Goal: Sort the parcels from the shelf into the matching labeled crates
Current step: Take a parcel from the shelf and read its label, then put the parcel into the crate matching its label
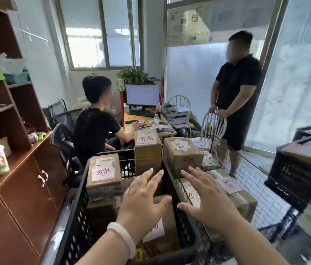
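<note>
Both my hands hover with spread fingers over the crates and hold nothing. My left hand [143,201] is above a black plastic crate [78,213] full of cardboard parcels; one parcel [104,173] with a pink handwritten label lies at its left and a taller parcel [148,148] stands at its back. My right hand [206,197] is above a wire basket [277,190] that holds a labeled parcel [182,153] and another parcel [234,190] at its right. A parcel [168,230] with a pink label lies below my left hand.
A brown shelf and cabinet [22,180] run along the left, with bags on them. A seated person [95,121] works at a desk [150,129] behind the crates. Another person [234,96] stands at the right holding a white chair [214,125]. More black crates [294,169] stand at right.
</note>
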Demonstrator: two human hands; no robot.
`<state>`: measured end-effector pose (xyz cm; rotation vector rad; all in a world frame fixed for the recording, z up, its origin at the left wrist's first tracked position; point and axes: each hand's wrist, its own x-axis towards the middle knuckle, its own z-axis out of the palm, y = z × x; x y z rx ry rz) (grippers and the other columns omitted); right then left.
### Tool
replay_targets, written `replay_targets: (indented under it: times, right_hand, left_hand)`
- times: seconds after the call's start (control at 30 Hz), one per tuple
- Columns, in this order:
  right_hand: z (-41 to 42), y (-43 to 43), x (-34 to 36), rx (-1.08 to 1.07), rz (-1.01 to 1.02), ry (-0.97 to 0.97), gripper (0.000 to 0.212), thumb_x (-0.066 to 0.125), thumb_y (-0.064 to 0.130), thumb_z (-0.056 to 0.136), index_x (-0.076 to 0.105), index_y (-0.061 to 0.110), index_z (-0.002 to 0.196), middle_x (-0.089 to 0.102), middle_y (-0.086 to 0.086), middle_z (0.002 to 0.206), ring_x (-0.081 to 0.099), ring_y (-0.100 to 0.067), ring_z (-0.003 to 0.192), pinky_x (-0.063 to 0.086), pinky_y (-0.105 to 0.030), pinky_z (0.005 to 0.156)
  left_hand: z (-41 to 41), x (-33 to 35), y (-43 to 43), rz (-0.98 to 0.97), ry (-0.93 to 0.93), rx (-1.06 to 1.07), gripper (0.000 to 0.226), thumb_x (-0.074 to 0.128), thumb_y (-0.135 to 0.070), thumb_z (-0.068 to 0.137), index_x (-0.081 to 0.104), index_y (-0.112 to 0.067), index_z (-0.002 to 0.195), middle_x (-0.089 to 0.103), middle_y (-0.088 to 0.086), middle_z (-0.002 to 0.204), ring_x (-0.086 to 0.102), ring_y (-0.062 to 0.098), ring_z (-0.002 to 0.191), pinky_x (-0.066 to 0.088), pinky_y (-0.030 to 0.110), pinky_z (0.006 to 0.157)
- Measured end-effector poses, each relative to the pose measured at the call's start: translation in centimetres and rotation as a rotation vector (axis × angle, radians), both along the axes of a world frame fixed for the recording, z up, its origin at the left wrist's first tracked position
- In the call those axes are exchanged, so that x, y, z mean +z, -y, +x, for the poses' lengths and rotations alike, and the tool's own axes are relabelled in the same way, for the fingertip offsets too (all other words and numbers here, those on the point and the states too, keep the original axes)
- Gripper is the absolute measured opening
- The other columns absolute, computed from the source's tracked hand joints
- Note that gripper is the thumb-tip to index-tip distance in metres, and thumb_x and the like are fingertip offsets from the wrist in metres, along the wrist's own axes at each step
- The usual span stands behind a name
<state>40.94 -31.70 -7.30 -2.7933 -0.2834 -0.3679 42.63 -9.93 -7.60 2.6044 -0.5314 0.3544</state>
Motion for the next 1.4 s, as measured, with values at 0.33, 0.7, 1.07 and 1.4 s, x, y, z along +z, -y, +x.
replay_targets:
  times: [0.33, 0.7, 1.07, 1.4]
  right_hand:
    - [-20.7, 3.7, -1.2, -0.499, -0.063, -0.028, 0.085, 0.031, 0.089, 0.070, -0.017, 0.064, 0.136, -0.009, 0.021, 0.159, -0.020, 0.004, 0.138, -0.014, -0.030, 0.115]
    - [-46.9, 4.6, -1.6, -1.130, -0.075, -0.038, 0.086, 0.039, 0.079, 0.081, -0.001, 0.048, 0.150, 0.000, 0.014, 0.161, -0.004, -0.008, 0.148, -0.002, -0.033, 0.120]
    - [-60.2, 8.3, -3.1, -1.404, 0.142, 0.061, 0.079, 0.058, 0.062, 0.084, 0.016, 0.046, 0.150, 0.014, 0.011, 0.160, 0.015, -0.013, 0.146, 0.021, -0.034, 0.117]
    - [-64.9, 23.8, -1.8, -1.538, 0.814, 0.384, 0.089, 0.068, 0.053, 0.083, 0.019, 0.028, 0.153, 0.027, -0.007, 0.157, 0.035, -0.029, 0.139, 0.033, -0.042, 0.109]
  left_hand:
    - [-9.3, -0.3, 8.3, 0.142, 0.139, -0.444, 0.078, 0.038, -0.072, 0.088, 0.001, -0.047, 0.152, 0.007, -0.012, 0.163, 0.000, 0.014, 0.150, -0.001, 0.041, 0.122]
    - [-27.7, -2.0, 19.1, 0.054, 0.143, -1.032, 0.076, 0.040, -0.070, 0.086, 0.010, -0.046, 0.152, 0.023, -0.016, 0.157, 0.018, 0.012, 0.145, 0.022, 0.036, 0.117]
    - [-40.9, -2.1, 25.3, 0.048, 0.130, -1.233, 0.076, 0.044, -0.068, 0.087, 0.010, -0.046, 0.151, 0.020, -0.016, 0.158, 0.014, 0.012, 0.146, 0.019, 0.038, 0.118]
    - [-49.2, -2.3, 32.4, 0.031, 0.093, -1.137, 0.068, 0.042, -0.065, 0.090, 0.016, -0.046, 0.151, 0.021, -0.018, 0.157, 0.016, 0.009, 0.145, 0.024, 0.036, 0.118]
